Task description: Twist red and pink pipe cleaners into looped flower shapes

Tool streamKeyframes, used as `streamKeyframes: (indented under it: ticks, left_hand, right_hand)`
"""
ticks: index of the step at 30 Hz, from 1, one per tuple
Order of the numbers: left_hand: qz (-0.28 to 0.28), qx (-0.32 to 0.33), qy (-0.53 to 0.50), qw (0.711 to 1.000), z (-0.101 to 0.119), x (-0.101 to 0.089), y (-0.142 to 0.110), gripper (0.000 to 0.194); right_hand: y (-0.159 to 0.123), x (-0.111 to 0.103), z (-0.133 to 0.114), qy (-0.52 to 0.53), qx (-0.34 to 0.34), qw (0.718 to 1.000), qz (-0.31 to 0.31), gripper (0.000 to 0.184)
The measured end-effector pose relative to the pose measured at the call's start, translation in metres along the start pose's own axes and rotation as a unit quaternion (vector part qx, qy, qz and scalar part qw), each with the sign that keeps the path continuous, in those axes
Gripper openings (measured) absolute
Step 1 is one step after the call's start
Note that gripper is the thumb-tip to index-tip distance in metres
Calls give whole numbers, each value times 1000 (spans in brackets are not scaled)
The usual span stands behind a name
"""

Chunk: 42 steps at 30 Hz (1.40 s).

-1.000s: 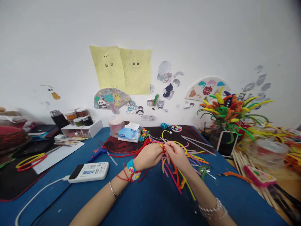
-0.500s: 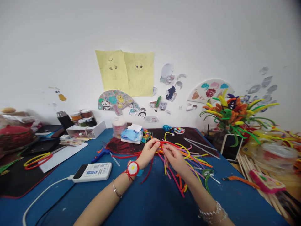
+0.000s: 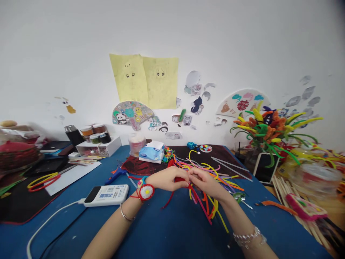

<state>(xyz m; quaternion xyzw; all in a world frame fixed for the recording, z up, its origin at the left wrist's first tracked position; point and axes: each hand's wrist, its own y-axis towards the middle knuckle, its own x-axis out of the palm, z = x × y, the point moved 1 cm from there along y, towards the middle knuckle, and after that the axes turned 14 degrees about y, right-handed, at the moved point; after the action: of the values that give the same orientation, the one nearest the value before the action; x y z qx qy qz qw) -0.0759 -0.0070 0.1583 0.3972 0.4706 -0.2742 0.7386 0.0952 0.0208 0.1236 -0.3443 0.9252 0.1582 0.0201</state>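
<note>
My left hand is closed around red pipe cleaners, partly hidden inside its fingers. Against its fingertips, my right hand pinches the same red stems. A loose red end hangs below the left hand. Beneath and beyond both hands lies a spread pile of pipe cleaners in yellow, orange, pink and purple. On my left wrist is a red band with a white and yellow flower.
Left of my hands lie a blue glue gun and a white power bank with cables. Behind stand a tissue pack and a bead dish. At the right are a phone and a vase of pipe-cleaner flowers.
My left hand has turned over, its back now facing up, and both hands have come slightly nearer. The red pipe cleaners, earlier stretched between the fingers, are now mostly covered.
</note>
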Motion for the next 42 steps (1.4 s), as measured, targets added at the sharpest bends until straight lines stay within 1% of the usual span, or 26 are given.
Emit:
streamKeyframes:
  ticks: [2, 4, 6, 7, 9, 11, 13, 15, 17, 19, 21, 23, 24, 26, 28, 29, 31, 32, 33, 34, 35, 38, 39, 40, 42]
  left_hand:
    - [5, -32, 82, 996, -2, 0, -1, 16]
    - [28, -81, 155, 984, -6, 4, -2, 17]
    - [62, -124, 190, 972, -10, 10, 0, 18]
    - [85, -143, 190, 967, -11, 13, 1, 18]
    - [139, -185, 160, 960, -13, 20, 5, 19]
    - [196, -224, 106, 949, -14, 27, 9, 19]
    - [246, -249, 46, 936, -15, 36, 13, 20]
    - [283, -261, -21, 923, -15, 45, 16, 21]
    - [304, -263, -89, 911, -16, 53, 17, 23]
    - [304, -253, -145, 907, -18, 56, 17, 25]
    - [274, -225, -177, 918, -19, 51, 15, 27]
    - [217, -173, -169, 946, -18, 37, 12, 28]
    - [185, -142, -147, 961, -16, 28, 10, 28]
    - [125, -72, -75, 987, -10, 6, 5, 26]
    - [58, -23, -9, 998, -1, -13, 0, 24]
    - [21, -2, 23, 1000, 3, -20, -2, 22]
    - [-37, 25, 96, 994, 11, -27, -6, 19]
    - [-50, 27, 141, 988, 15, -27, -7, 18]
    - [-52, 22, 191, 980, 17, -26, -7, 18]
    - [-43, 11, 245, 968, 18, -23, -7, 18]
    - [-27, -6, 299, 954, 19, -19, -6, 19]
    - [28, -50, 417, 907, 17, -8, 0, 19]
    - [40, -59, 438, 896, 15, -5, 2, 19]
    - [49, -63, 449, 890, 12, -3, 3, 19]
    - [57, -63, 456, 886, 7, -1, 5, 19]
  right_hand:
    - [1, 4, 2, -48, -31, 998, 38, 22]
    - [2, 9, 5, -88, -55, 990, 91, 21]
    - [3, 16, 8, -125, -80, 977, 155, 19]
    - [3, 20, 9, -140, -94, 967, 189, 18]
    - [2, 27, 10, -154, -117, 948, 253, 16]
    - [1, 34, 12, -143, -124, 935, 300, 16]
    - [1, 40, 16, -113, -123, 927, 335, 17]
    - [2, 43, 23, -64, -110, 927, 354, 18]
    - [3, 45, 31, 2, -84, 932, 353, 22]
    - [6, 43, 37, 65, -56, 938, 336, 25]
    - [6, 38, 38, 92, -52, 945, 310, 25]
    - [5, 32, 32, 53, -104, 956, 270, 19]
    - [3, 28, 26, 15, -145, 958, 246, 16]
    - [-2, 21, 15, -67, -225, 953, 192, 11]
    - [-6, 15, 5, -123, -259, 950, 123, 11]
    - [-8, 13, 1, -142, -259, 952, 79, 11]
    - [-9, 10, -2, -176, -231, 957, -13, 13]
    - [-9, 9, -2, -189, -211, 958, -47, 13]
    - [-8, 8, -1, -199, -192, 959, -65, 14]
    - [-6, 8, 1, -207, -176, 960, -63, 15]
    - [-4, 9, 4, -211, -166, 962, -41, 16]
    - [2, 10, 13, -193, -146, 967, 77, 19]
    - [4, 10, 16, -175, -135, 970, 105, 19]
    - [6, 10, 19, -151, -124, 973, 120, 18]
    - [8, 9, 24, -102, -106, 982, 121, 15]
